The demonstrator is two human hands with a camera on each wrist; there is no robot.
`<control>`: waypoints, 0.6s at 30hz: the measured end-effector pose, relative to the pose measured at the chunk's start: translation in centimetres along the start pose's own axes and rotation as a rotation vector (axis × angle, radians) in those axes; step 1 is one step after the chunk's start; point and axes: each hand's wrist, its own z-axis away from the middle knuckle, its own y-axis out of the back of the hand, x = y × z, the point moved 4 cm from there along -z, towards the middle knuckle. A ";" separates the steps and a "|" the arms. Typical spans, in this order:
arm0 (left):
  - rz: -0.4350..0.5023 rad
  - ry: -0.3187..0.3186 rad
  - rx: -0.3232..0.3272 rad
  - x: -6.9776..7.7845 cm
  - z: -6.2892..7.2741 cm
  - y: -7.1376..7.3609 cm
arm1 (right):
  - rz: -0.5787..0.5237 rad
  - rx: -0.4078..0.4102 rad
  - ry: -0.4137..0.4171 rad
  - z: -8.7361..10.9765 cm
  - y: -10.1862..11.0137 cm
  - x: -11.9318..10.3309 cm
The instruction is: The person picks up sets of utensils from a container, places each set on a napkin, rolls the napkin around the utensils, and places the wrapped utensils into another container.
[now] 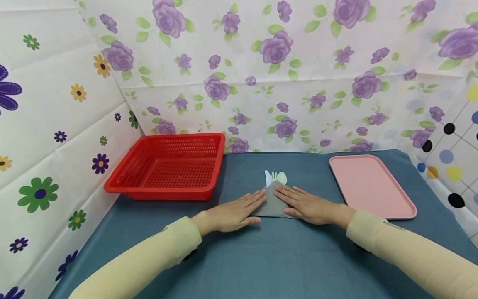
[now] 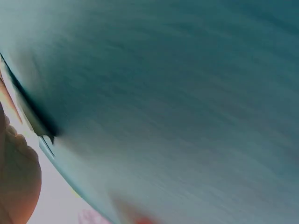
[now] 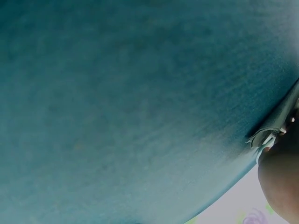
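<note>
A folded grey napkin [image 1: 275, 202] lies on the table in the head view. A white knife [image 1: 267, 177], a fork [image 1: 274, 175] and a spoon [image 1: 282, 178] stick out of its far end side by side, their lower parts hidden in the cloth. My left hand [image 1: 233, 212] rests with straight fingers along the napkin's left side. On the right side my right hand [image 1: 308, 206] lies flat, its fingertips pressing the cloth near the spoon. The right wrist view catches the napkin's folded layers [image 3: 275, 125] beside the hand; the left wrist view is mostly tablecloth.
At the back left stands a red plastic basket [image 1: 164, 194] with perforated walls. A pink tray [image 1: 373, 187] lies to the right, close to the right forearm. Blue-grey cloth [image 1: 257, 257] covers the table, and flowered sheets [image 1: 246, 50] hang behind and at the sides.
</note>
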 end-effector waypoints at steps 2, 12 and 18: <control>0.025 -0.003 0.021 0.5 -0.8 0.2 | 0.008 -0.014 -0.006 0.0 0.0 0.0; 0.020 0.051 0.055 0.9 -2.7 0.2 | 0.021 -0.035 -0.016 -0.2 0.0 0.0; 0.054 0.059 0.050 0.5 -3.2 -0.4 | -0.002 0.008 0.018 0.0 -0.1 0.2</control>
